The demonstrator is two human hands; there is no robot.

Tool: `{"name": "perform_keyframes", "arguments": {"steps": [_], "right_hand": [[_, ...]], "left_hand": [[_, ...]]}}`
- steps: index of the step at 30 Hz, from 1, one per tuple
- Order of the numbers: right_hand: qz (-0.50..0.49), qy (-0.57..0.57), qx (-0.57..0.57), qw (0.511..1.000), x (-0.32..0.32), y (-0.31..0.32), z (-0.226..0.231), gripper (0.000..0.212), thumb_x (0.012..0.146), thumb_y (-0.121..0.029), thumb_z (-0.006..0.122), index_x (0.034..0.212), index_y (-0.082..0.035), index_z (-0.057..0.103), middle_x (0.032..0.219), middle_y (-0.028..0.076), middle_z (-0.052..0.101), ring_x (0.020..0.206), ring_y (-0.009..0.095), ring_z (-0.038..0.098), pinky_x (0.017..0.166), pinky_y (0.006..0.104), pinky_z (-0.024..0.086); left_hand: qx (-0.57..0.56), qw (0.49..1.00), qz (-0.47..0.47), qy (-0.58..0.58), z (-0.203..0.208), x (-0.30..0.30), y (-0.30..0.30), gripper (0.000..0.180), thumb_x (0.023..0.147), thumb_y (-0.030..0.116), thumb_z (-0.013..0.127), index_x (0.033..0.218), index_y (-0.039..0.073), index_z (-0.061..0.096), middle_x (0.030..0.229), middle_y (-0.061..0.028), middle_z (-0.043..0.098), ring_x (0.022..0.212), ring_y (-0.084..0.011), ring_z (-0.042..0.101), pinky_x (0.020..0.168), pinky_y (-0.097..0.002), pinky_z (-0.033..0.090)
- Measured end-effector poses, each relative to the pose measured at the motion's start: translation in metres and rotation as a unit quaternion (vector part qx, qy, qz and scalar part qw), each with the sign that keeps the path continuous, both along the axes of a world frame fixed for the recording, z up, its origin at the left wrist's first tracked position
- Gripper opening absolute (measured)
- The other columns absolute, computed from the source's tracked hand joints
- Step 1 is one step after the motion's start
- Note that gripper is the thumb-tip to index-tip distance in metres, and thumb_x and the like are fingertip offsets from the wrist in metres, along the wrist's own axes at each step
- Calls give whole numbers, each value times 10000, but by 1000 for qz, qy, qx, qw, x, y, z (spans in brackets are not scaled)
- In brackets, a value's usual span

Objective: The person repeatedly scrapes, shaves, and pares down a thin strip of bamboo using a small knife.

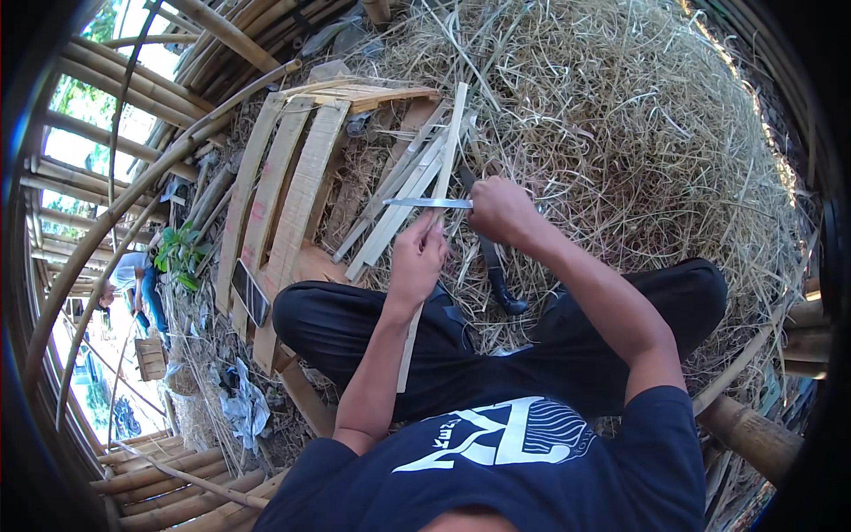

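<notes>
My left hand (417, 262) is closed around a long, pale bamboo strip (454, 133). The strip slants from over my lap up toward the straw. In my right hand (502, 209) is a knife, gripped with its shiny blade (424, 203) pointing left. That blade lies across the strip just above my left fingers. Its handle is hidden in my fist. Several more bamboo strips (399, 208) lie in a loose pile left of the held one. Between my folded legs, under my right hand, rests a dark tool with a curved black handle (503, 297).
A slatted wooden pallet (297, 182) stands to the left, with a dark phone-like device (250, 293) on it. Dry straw (620, 124) covers the ground ahead and right. Bamboo poles (151, 97) frame the left side. Another person (137, 279) bends over outside, far left.
</notes>
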State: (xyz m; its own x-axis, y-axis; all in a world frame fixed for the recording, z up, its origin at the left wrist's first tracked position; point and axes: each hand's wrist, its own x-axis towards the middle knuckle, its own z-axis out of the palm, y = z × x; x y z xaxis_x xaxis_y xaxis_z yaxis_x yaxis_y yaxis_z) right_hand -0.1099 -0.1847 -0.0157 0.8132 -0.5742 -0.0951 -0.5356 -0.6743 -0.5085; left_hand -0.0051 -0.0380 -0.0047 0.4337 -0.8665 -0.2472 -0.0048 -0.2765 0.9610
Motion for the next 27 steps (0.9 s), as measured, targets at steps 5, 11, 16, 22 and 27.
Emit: {"name": "perform_keyframes", "arguments": {"steps": [5, 11, 16, 22, 27], "right_hand": [[-44, -9, -5, 999, -7, -6, -20, 173, 702, -117, 563, 672, 18, 668, 661, 244, 636, 663, 384, 667, 634, 439, 551], [-59, 14, -36, 997, -4, -22, -50, 173, 712, -128, 570, 706, 8, 677, 700, 213, 661, 683, 371, 678, 653, 438, 551], [-254, 127, -14, 959, -44, -88, -49, 238, 780, -167, 555, 862, -1, 706, 924, 200, 693, 895, 358, 681, 779, 447, 541], [-390, 37, 15, 920, -68, -126, -58, 326, 859, -285, 584, 870, 27, 677, 923, 221, 688, 858, 357, 680, 758, 439, 529], [-266, -136, 431, 852, -13, -73, -17, 538, 903, -555, 548, 835, -35, 667, 577, -3, 500, 501, 67, 444, 464, 271, 331]], "left_hand": [[-10, 987, -20, 162, -4, -8, -2, 281, 1015, 158, 448, 1277, 80, 515, 568, 79, 333, 401, 1, 286, 345, -175, 210], [30, 992, 1, 123, -8, -16, 3, 328, 1017, 143, 438, 1338, 99, 485, 575, 90, 328, 404, 2, 287, 345, -169, 213], [108, 979, -18, 173, 15, -34, 42, 390, 1016, 120, 418, 1406, 106, 429, 605, 90, 337, 442, 3, 303, 372, -171, 244], [122, 977, 39, 169, 24, -28, 83, 428, 1012, 172, 463, 1427, 93, 395, 584, 75, 362, 420, 3, 315, 353, -167, 266], [93, 985, 10, 146, 21, -16, 64, 452, 1012, 143, 449, 1452, 111, 351, 597, 34, 408, 371, -16, 341, 339, -171, 319]]}}
